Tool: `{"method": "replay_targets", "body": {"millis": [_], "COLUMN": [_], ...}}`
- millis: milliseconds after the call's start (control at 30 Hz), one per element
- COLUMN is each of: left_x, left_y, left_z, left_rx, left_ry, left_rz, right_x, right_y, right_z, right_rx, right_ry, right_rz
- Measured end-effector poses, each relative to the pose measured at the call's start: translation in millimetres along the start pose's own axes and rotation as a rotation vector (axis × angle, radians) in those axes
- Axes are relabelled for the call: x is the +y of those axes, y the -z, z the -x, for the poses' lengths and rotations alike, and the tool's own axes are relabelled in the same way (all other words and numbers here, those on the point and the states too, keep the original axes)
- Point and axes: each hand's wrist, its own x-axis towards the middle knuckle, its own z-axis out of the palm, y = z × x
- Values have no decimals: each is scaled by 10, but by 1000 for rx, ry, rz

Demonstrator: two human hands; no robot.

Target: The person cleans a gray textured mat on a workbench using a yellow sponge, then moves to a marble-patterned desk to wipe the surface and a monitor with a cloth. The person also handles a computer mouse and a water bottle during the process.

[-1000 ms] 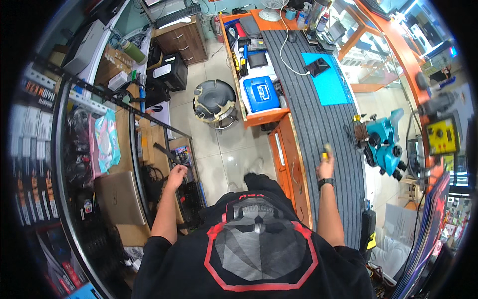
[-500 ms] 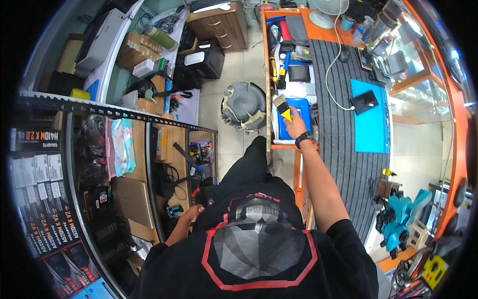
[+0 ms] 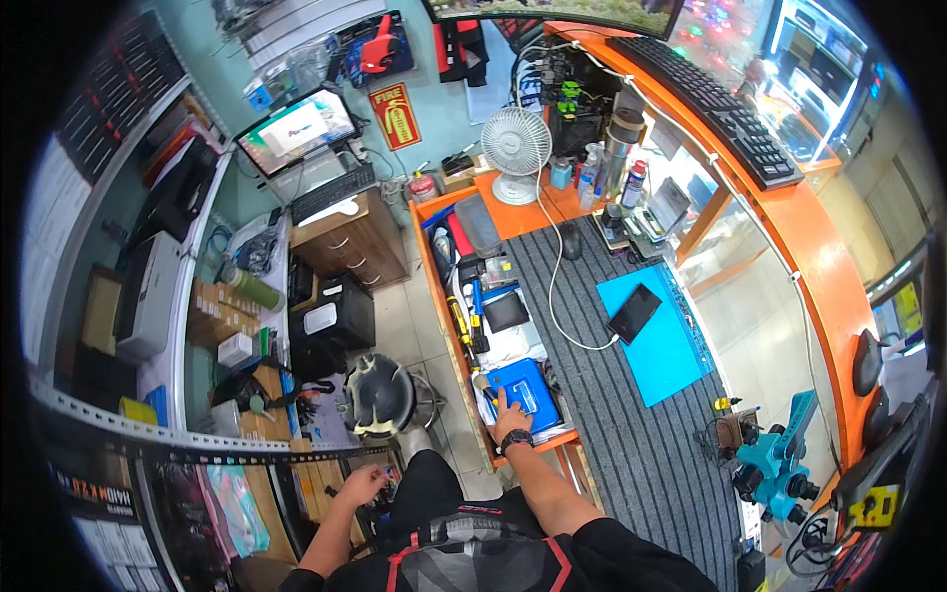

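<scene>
My right hand (image 3: 513, 420) is over the open drawer, index finger stretched out toward the blue plastic case (image 3: 528, 387). A brush (image 3: 483, 387) with a yellow handle seems to lie beside the case's left edge, just by those fingers; it is small and partly hidden. Low on the left, my left hand (image 3: 364, 484) hangs near the shelf with its fingers curled, and nothing shows in it. Inside the drawer (image 3: 456, 347), yellow and blue hand tools (image 3: 468, 316) and a black wallet-like pouch (image 3: 506, 311) lie farther back.
Right of the drawer, a phone (image 3: 634, 313) rests on a blue mat (image 3: 653, 367) over the striped grey cloth (image 3: 631, 464). A fan (image 3: 516, 148) stands behind. A teal microscope (image 3: 774, 464) is at the right, a round stool (image 3: 380, 397) at the left.
The view has tilted up, bringing the far wall and monitors in. My right hand no longer holds the brush up and has lowered to the drawer. My left hand has moved forward.
</scene>
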Motion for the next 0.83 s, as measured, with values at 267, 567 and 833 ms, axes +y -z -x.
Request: {"method": "replay_targets", "body": {"millis": [267,567,833], "left_x": [-44,668,2898], "left_y": [194,692,-265], "left_z": [-805,-1959,-2888], "left_rx": [-229,-421,-937], "left_ry": [-384,-400,-202], "left_rz": [-13,268,601], "right_x": [-9,517,615], "right_y": [-23,410,1102], "right_z": [1,281,402], "right_rx": [61,452,553], "right_ry": [-110,-108,-354], "right_rz": [-117,-247,-283]}}
